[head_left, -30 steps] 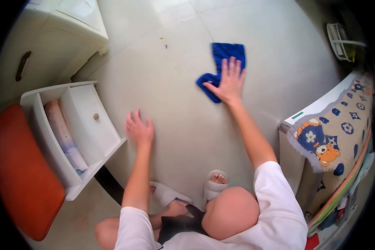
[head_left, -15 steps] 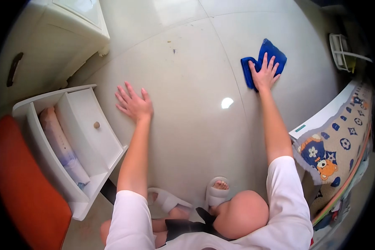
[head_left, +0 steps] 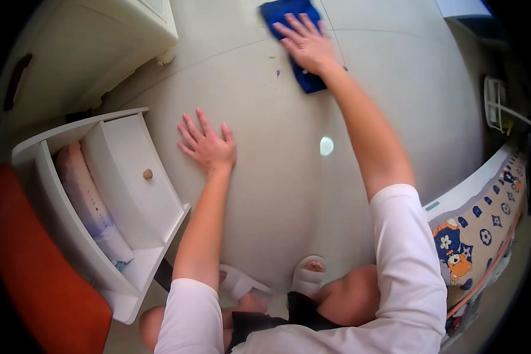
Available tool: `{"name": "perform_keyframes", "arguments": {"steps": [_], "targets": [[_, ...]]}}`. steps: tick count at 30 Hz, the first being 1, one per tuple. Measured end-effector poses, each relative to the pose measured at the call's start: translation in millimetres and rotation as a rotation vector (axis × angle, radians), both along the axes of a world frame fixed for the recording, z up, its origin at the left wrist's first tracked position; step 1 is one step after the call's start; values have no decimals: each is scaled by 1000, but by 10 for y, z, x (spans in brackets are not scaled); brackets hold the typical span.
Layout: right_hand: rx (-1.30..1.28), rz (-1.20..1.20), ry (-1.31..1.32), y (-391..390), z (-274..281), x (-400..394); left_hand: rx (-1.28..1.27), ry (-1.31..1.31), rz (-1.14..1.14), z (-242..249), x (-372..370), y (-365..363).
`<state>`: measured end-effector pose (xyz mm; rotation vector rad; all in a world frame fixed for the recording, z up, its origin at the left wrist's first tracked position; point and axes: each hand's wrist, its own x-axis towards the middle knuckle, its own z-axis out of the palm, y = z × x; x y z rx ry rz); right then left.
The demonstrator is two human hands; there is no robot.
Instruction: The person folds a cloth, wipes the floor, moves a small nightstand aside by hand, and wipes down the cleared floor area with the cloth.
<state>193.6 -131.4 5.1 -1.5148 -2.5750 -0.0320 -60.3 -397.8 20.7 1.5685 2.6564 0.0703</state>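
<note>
On the pale tiled floor [head_left: 271, 177], a dark blue cloth [head_left: 277, 10] is spread out near the top of the view. My right hand [head_left: 310, 48] lies on top of the cloth with its fingers stretched and apart, covering its middle. Nearer to me and further left, my left hand [head_left: 209, 146] rests flat on the bare floor, fingers spread, with nothing in it. Just left of the cloth lie two small bits of debris, a dark speck [head_left: 278, 74] and a brownish crumb [head_left: 272, 57].
A white open-sided cabinet [head_left: 133, 171] holding a long pink package [head_left: 85, 192] stands at left, beside an orange panel [head_left: 41, 265]. Behind it is a cream cupboard [head_left: 94, 47]. At right are a bear-patterned mat [head_left: 484, 227] and a white rack [head_left: 494, 103]. White slippers [head_left: 308, 276] are below.
My right hand has swept the blue cloth forward and to the left across the floor, close to the debris. The left hand stays flat on the tiles. The view has shifted slightly.
</note>
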Motion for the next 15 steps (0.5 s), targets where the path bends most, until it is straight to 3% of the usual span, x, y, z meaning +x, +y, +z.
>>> {"name": "perform_keyframes", "arguments": {"steps": [4,8,15], "targets": [[-88,298,5,-244,165,-621,21,0,1,3,0,8],[-135,543,-27,-543,306,-643,46,-7,-4,25,3,-6],[-271,682,43,-1191,442,-422,63,-7,4,-5,-9,-4]]}}
